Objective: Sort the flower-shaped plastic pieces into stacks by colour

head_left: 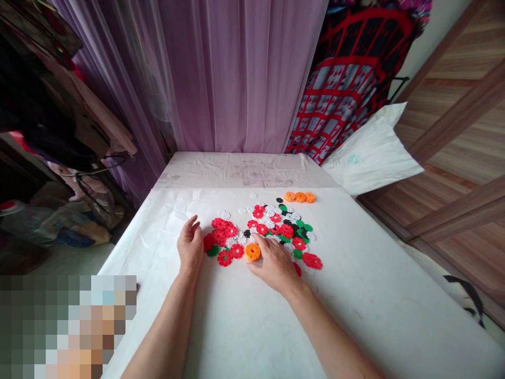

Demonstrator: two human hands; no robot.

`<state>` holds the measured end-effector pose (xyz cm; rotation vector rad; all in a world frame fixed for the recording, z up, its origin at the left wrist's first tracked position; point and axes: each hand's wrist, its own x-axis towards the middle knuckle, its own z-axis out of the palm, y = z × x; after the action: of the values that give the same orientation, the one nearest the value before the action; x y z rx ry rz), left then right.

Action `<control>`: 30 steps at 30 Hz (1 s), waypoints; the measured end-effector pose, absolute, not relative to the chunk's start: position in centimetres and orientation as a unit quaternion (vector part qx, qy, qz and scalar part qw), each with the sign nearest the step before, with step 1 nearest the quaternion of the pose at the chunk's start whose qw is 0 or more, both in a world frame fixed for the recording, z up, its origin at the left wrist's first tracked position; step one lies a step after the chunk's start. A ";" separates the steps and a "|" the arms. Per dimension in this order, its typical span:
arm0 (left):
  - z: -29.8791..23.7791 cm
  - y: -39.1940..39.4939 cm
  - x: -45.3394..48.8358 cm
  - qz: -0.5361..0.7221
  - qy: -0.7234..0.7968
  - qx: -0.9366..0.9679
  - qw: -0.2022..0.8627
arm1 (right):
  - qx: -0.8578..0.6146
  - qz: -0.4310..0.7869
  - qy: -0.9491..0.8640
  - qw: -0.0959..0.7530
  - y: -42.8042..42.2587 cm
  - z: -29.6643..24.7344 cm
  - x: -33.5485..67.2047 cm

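Observation:
A heap of flat plastic snowflake discs (272, 226), red, white, green and black, lies on the white-covered table (236, 316). My right hand (276, 263) rests on the heap's near edge, fingers stretched out, thumb and forefinger touching an orange disc (252, 251). My left hand (190, 245) rests on the cloth just left of the red discs (223, 231), fingers loosely curved and apart, holding nothing. Three orange discs (300, 197) stand joined in a row at the far side of the heap.
Purple curtains (221, 79) hang behind the table. A red and black patterned cloth (347, 89) and a white pillow (371, 152) sit at the far right. Cluttered shelves (59, 173) stand to the left, wooden panelling (465, 158) to the right.

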<state>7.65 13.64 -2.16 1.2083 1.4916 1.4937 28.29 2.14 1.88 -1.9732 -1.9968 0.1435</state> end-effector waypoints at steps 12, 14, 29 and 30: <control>-1.2 13.3 7.9 0.563 0.589 0.457 0.357 | -0.735 0.054 -0.663 0.131 2.6 1.9 27.5; -1.2 13.3 7.9 0.563 0.590 0.455 0.357 | -0.734 0.056 -0.663 0.136 2.7 1.7 27.6; -1.6 13.5 7.7 0.565 0.586 0.463 0.352 | -0.744 0.071 -0.640 0.176 2.6 1.6 28.7; -1.6 13.6 7.7 0.564 0.585 0.464 0.352 | -0.746 0.067 -0.636 0.184 2.6 1.7 29.2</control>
<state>7.70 13.55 -1.64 1.2015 1.5145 1.4587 29.20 2.65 1.72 -2.1040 -1.7943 0.1896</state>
